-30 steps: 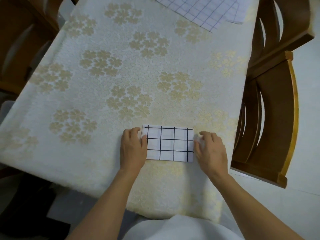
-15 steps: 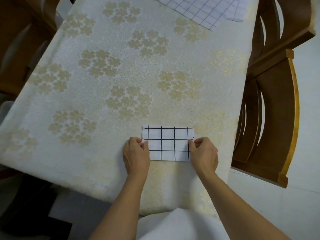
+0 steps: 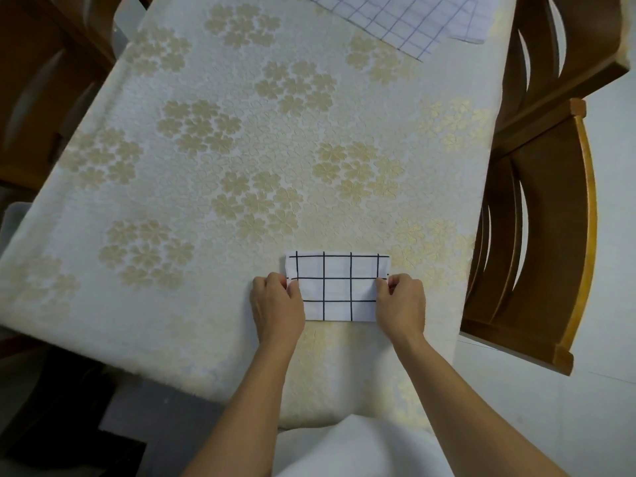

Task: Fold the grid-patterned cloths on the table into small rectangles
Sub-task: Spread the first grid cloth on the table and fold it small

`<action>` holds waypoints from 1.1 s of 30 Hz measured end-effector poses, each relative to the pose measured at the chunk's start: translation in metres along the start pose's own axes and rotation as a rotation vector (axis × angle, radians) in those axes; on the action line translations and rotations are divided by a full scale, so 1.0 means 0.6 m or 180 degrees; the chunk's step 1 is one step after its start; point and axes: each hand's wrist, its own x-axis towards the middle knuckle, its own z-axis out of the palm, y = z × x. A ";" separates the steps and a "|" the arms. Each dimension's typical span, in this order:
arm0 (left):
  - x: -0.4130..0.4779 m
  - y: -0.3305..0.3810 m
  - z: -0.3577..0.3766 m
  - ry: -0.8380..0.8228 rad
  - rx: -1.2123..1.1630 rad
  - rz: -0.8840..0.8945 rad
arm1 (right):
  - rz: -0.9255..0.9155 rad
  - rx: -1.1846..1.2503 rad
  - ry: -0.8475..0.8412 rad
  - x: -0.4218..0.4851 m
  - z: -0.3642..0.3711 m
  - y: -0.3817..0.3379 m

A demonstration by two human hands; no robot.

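Note:
A white cloth with a black grid, folded into a small rectangle [image 3: 339, 287], lies flat near the table's front edge. My left hand [image 3: 277, 309] pinches its left edge between thumb and fingers. My right hand [image 3: 401, 306] pinches its right edge the same way. A second grid-patterned cloth [image 3: 409, 18], unfolded, lies at the far right end of the table and is partly cut off by the frame.
The table wears a cream tablecloth with gold flower clusters [image 3: 241, 160]. A wooden chair [image 3: 543, 242] stands close along the right side. Another wooden chair [image 3: 44, 80] stands at the far left. The floor shows below the front edge.
My hands went from lying flat beside the cloth's ends to pinching its left and right edges, both drawn slightly nearer to me. The cloth has stayed in place.

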 end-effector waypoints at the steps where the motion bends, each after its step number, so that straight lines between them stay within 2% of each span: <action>1: -0.001 -0.001 -0.002 -0.0026 -0.0174 0.0019 | -0.0038 0.0114 -0.0033 0.000 -0.005 0.002; 5: -0.004 -0.003 -0.009 -0.0438 -0.1070 -0.0200 | -0.0047 0.0708 -0.0312 -0.005 -0.041 0.002; 12: -0.042 0.010 -0.029 -0.0667 -0.3016 -0.1182 | -0.0084 0.1653 -0.0683 -0.002 -0.110 0.002; 14: -0.064 0.013 -0.039 -0.0794 -0.3318 -0.1167 | -0.0137 0.1812 -0.0963 0.000 -0.129 0.001; 17: -0.112 0.024 -0.049 -0.0810 -0.3376 -0.1026 | -0.0310 0.1853 -0.1365 0.001 -0.153 -0.004; 20: -0.162 0.023 -0.044 -0.0298 -0.3349 -0.1048 | -0.0518 0.1718 -0.1787 -0.005 -0.172 -0.011; 23: -0.221 0.015 -0.027 0.0368 -0.2917 -0.1036 | -0.0814 0.1377 -0.2218 -0.014 -0.180 -0.011; 26: -0.284 0.010 -0.005 0.0972 -0.2778 -0.1043 | -0.1275 0.0970 -0.2377 -0.031 -0.178 -0.006; 33: -0.423 -0.026 -0.001 0.1985 -0.2623 -0.1553 | -0.2252 0.0135 -0.2724 -0.120 -0.146 0.025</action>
